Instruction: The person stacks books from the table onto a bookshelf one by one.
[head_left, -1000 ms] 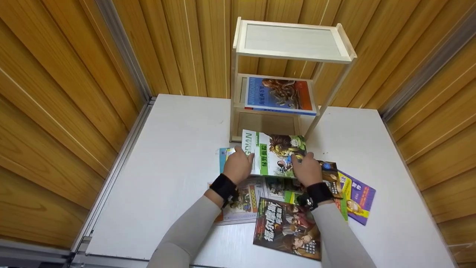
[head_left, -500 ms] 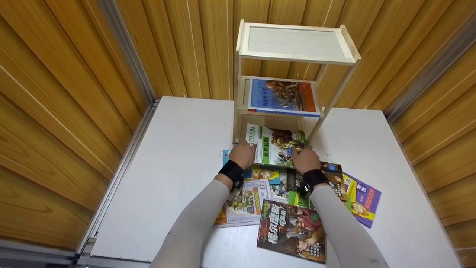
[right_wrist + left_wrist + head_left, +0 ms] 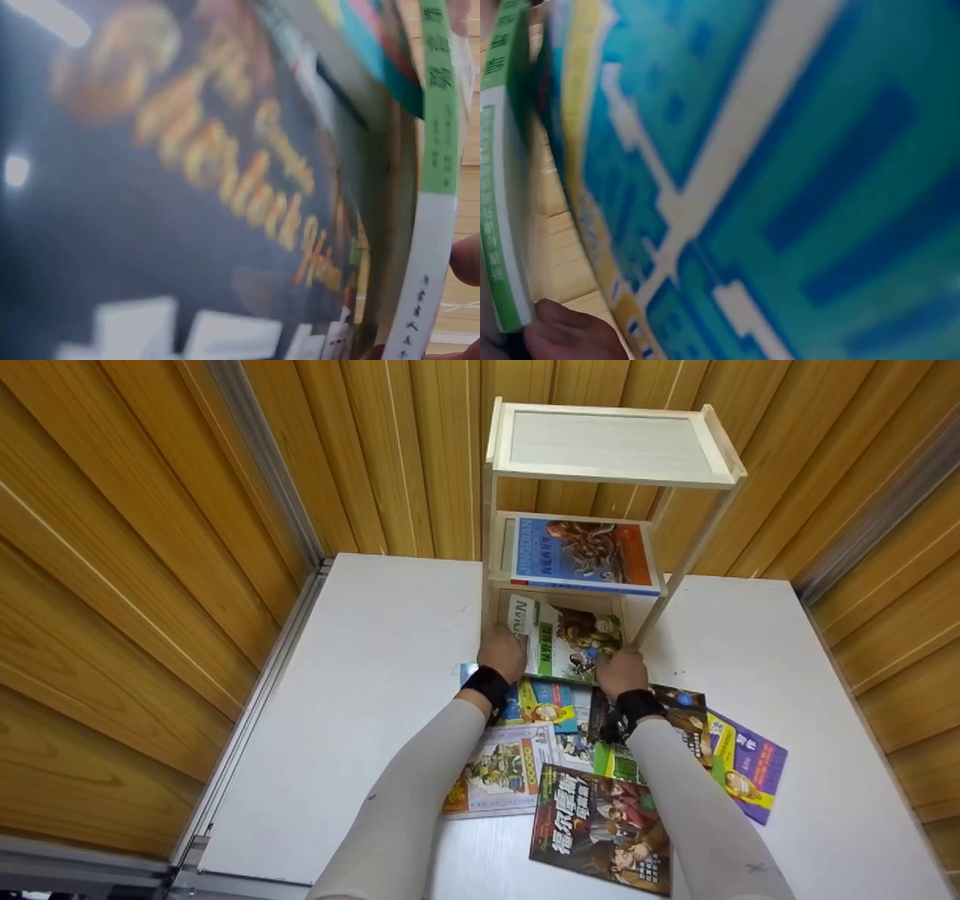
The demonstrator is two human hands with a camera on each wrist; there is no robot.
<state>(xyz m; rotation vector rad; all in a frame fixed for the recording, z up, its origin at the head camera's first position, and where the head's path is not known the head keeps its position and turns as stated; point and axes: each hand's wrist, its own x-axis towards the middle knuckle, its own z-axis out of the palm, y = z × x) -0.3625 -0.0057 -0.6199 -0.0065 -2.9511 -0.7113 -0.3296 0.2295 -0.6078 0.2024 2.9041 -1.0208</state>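
Wood-panelled walls (image 3: 112,547) surround the white table (image 3: 360,697). From my head view, the left hand (image 3: 502,651) and right hand (image 3: 622,671) grip opposite ends of a green-and-white book (image 3: 570,645) at the bottom level of the wooden rack (image 3: 615,444), below a blue book (image 3: 570,556). Only my wrist views show its spine (image 3: 502,187), fingertips (image 3: 574,334) beside it; the right one reveals gold "Sherlock" lettering on a dark book (image 3: 135,247).

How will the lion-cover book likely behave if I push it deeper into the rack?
The lion-cover book will probably slide rather than roll or tip, being flat and wide. Its spine's visible thickness suggests it should stay fairly stiff. With the left hand and right hand at opposite ends, it may push fairly straight.
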